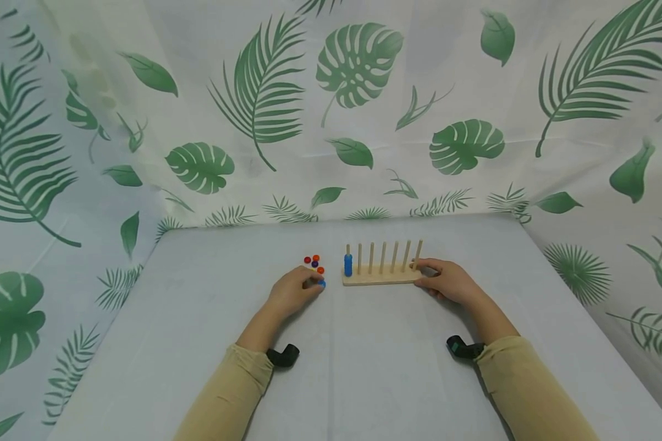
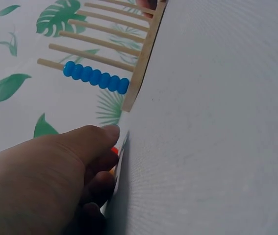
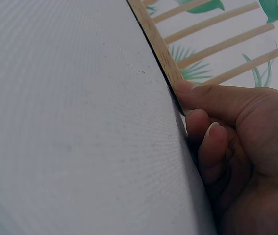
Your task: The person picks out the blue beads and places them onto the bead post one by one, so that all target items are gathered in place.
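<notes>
My left hand (image 1: pixel 295 291) is low over the table, thumb and fingertips together around a small blue bead (image 1: pixel 322 283). In the left wrist view the thumb and curled fingers of the left hand (image 2: pixel 55 171) hide that bead. A wooden peg rack (image 1: pixel 383 280) stands to its right, with several upright pegs. Several blue beads (image 1: pixel 348 265) are stacked on its leftmost peg; the other pegs are bare. My right hand (image 1: pixel 447 280) grips the right end of the rack's base, its thumb pressed on the near edge of the wood (image 3: pixel 170 68).
Just beyond the left hand lie several loose beads, among them a red one (image 1: pixel 307 260), an orange one (image 1: pixel 320 270) and a dark blue one (image 1: pixel 315 264). A pale cloth covers the table (image 1: pixel 364 355). Leaf-printed curtains (image 1: pixel 287 184) stand behind and at both sides.
</notes>
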Motion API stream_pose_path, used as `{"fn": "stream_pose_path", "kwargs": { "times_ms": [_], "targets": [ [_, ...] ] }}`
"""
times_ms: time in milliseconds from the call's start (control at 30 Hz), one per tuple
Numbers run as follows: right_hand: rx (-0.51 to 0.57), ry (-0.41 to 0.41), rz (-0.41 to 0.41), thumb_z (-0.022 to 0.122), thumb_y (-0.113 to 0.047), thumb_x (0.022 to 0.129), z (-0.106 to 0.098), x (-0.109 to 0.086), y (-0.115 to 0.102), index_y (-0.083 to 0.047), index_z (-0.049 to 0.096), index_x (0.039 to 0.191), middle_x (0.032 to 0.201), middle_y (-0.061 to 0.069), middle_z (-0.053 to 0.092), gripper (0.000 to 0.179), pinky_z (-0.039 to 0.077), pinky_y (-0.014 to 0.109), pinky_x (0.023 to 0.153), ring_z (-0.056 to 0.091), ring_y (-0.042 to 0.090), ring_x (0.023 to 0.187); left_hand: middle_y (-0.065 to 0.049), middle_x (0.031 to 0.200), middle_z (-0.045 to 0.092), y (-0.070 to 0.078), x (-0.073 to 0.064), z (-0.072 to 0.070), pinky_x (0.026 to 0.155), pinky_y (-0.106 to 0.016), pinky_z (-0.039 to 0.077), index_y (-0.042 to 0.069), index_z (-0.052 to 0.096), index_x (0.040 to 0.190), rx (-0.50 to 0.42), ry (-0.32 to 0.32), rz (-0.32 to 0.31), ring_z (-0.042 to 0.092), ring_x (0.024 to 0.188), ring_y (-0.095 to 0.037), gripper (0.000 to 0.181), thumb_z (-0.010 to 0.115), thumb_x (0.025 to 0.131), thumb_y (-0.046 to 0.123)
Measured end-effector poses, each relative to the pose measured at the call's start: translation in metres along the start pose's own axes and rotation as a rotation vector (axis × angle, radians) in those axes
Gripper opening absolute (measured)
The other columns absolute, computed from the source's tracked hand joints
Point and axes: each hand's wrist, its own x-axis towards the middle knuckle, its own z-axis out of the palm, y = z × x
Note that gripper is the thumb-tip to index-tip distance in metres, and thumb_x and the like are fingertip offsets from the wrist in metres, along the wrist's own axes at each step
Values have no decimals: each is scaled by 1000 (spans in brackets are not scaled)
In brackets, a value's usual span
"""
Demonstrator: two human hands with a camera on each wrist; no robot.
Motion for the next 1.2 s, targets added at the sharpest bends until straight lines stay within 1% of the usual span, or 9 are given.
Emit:
{"fn": "stream_pose_path", "kwargs": {
  "times_ms": [200,433,633,733,867,967,1100,1200],
  "targets": [
    [1,-1,-1,71,-31,92,0,1,1,-14,52,143,68,3,62,57,48,32,57,56,18,60,6,101,65,2,0,-2,75,-30,46,24,70,116,-38,-8,-17,55,84,-11,27,68,93,36],
    [0,2,4,71,-33,91,0,2,3,-14,52,143,69,3,62,58,48,32,57,56,18,61,6,104,68,7,2,-8,80,-32,49,23,70,115,-134,-31,-51,58,90,-13,24,68,93,33],
    [4,-2,-3,71,-33,92,2,3,4,-14,51,144,66,3,61,59,48,32,57,55,18,59,6,104,69,12,8,-14,73,-27,50,23,70,115,-167,-49,-27,60,86,-11,22,67,95,32],
    [12,-7,-7,70,-32,92,2,2,3,-14,51,144,66,3,61,58,48,32,56,55,18,59,6,104,69,17,13,-19,71,-27,51,23,70,115,-167,-43,-12,60,87,-11,22,67,95,33],
    [19,-7,6,70,-30,92,2,1,2,-15,51,144,65,3,61,57,48,33,56,55,18,58,7,105,69,28,18,-29,78,-31,51,23,70,116,-160,-18,14,60,92,-12,23,66,96,33],
    [20,-7,9,71,-31,92,1,1,2,-15,51,144,66,3,61,57,48,32,56,55,18,59,6,106,69,37,22,-36,81,-33,51,23,70,117,-172,-7,20,60,94,-13,24,66,96,33],
    [16,-3,9,71,-32,92,1,2,3,-16,51,144,66,3,61,58,48,32,57,55,18,59,5,110,68,49,28,-45,77,-32,51,24,69,119,-178,-11,12,60,95,-13,26,65,96,34],
    [13,-1,10,71,-32,91,1,2,3,-15,51,144,66,3,62,58,48,33,57,56,18,59,5,112,68,56,33,-50,76,-31,52,24,68,121,-167,-8,24,60,96,-13,27,65,96,35]
  ]
}}
